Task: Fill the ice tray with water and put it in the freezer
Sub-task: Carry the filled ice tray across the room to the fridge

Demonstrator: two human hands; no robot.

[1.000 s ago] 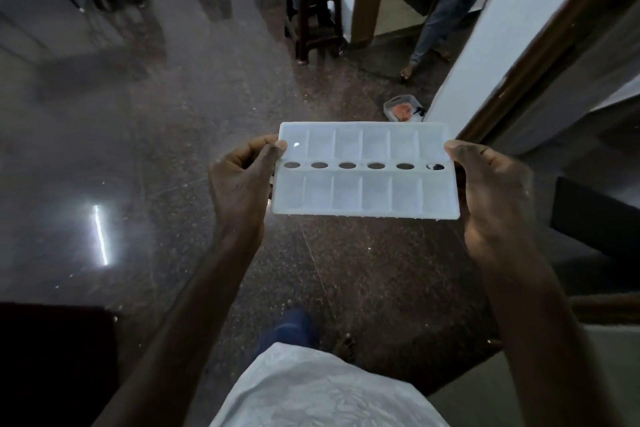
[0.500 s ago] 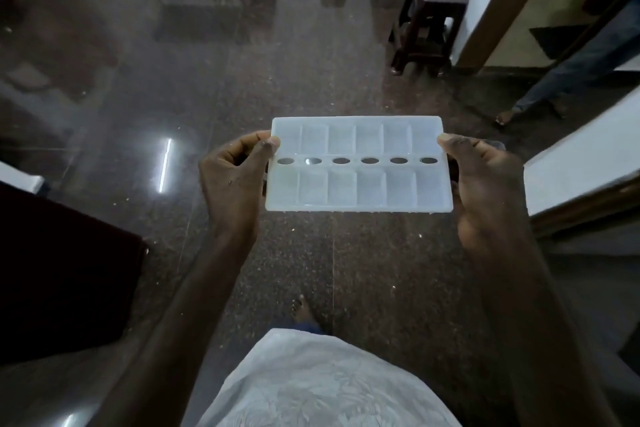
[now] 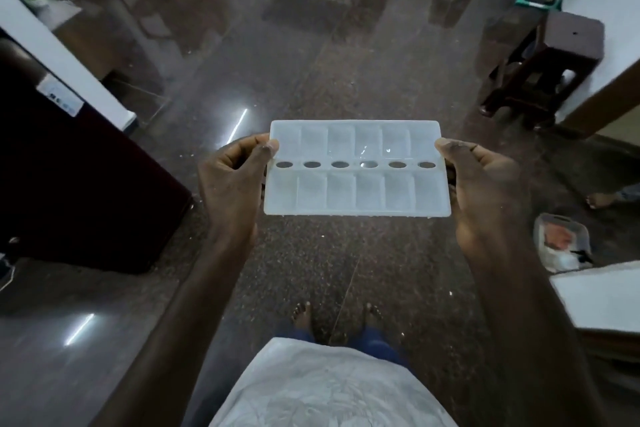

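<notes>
Spreading across nearly the whole view, a dark polished floor (image 3: 311, 62) is seen, with the person's bare feet on it at the near edge. At the left a large dark appliance (image 3: 69, 184) is placed against a white wall; it may be the refrigerator, but this cannot be confirmed. At the far right a dark stool (image 3: 554, 55) stands beside a doorway. In the middle, the ice tray (image 3: 356, 170) is held in the air above the floor, in front of the body, well apart from the appliance. It is held level and by both short ends, most probably so that nothing is spilled from the cells. The left hand (image 3: 232, 184) grips the left end and the right hand (image 3: 485, 191) grips the right end; each thumb is pressed on the top rim, while the fingers are curled under the tray, where they are mostly hidden. A small clear container (image 3: 561, 243) lies on the floor at the near right. Small bright glints are seen in some far cells, so it is judged that the water (image 3: 363, 151) is already filled in and that only the carrying to the freezer remains.
</notes>
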